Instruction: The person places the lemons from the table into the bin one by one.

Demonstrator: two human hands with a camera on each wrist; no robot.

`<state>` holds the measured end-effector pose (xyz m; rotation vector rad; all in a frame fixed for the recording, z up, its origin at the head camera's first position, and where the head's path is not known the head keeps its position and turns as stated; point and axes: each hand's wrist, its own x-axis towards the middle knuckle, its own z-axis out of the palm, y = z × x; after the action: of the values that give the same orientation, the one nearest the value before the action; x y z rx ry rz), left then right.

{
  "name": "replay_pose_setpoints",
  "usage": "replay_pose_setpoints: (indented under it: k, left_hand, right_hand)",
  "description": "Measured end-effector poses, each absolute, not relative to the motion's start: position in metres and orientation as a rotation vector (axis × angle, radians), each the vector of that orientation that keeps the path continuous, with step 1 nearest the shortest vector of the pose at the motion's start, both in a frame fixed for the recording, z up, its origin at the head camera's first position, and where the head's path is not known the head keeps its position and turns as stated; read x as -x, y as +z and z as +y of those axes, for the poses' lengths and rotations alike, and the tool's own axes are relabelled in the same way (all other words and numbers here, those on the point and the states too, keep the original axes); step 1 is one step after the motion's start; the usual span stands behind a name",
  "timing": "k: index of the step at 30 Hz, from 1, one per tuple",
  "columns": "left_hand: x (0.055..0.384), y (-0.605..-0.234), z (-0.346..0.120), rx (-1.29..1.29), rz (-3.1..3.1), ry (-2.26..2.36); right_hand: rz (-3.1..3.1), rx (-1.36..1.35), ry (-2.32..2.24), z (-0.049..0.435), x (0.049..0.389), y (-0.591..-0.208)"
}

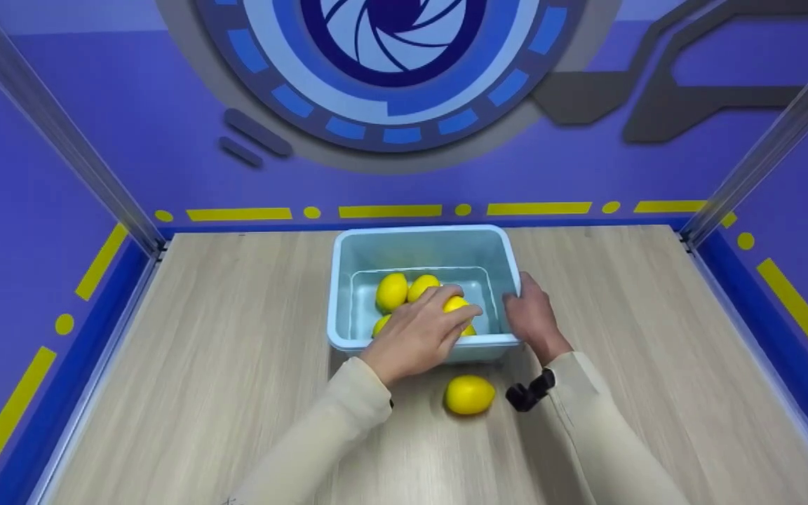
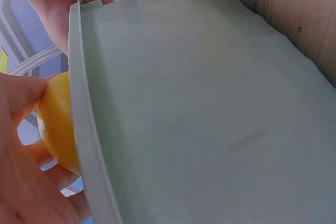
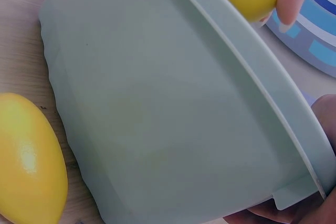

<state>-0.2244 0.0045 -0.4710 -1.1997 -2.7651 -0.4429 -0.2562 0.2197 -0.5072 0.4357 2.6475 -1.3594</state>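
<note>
A pale blue-green plastic bin (image 1: 418, 229) stands on the table toward the back wall. My left hand (image 1: 414, 337) reaches over its near rim and grips a lemon (image 2: 56, 121), thumb and fingers spread around the fruit. Several other lemons (image 1: 391, 293) lie on the bin's floor, partly hidden by that hand. At the bin's right side, my right hand (image 1: 536, 319) holds the rim, its thumb over the edge and fingers outside. One more lemon (image 1: 469, 395) rests on the table just in front of the bin, between my forearms.
The wood-grain table (image 1: 236, 351) extends to both sides of the bin. Blue printed panels (image 1: 130, 126) enclose it at the back and sides, with metal corner posts (image 1: 74, 140). A black device (image 1: 530, 393) is strapped at my right wrist.
</note>
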Motion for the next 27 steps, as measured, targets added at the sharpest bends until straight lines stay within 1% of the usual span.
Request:
replay_pose_setpoints:
  k: [17, 27]
  left_hand:
    - [0.227, -0.476, 0.012, 1.213, -2.766, -0.456]
    - [0.228, -0.48, 0.017, 1.203, -2.817, -0.457]
  right_hand:
    - [2.666, -0.415, -1.367, 0.22, 0.256, -0.506]
    - [2.621, -0.447, -1.375, 0.218, 0.257, -0.505]
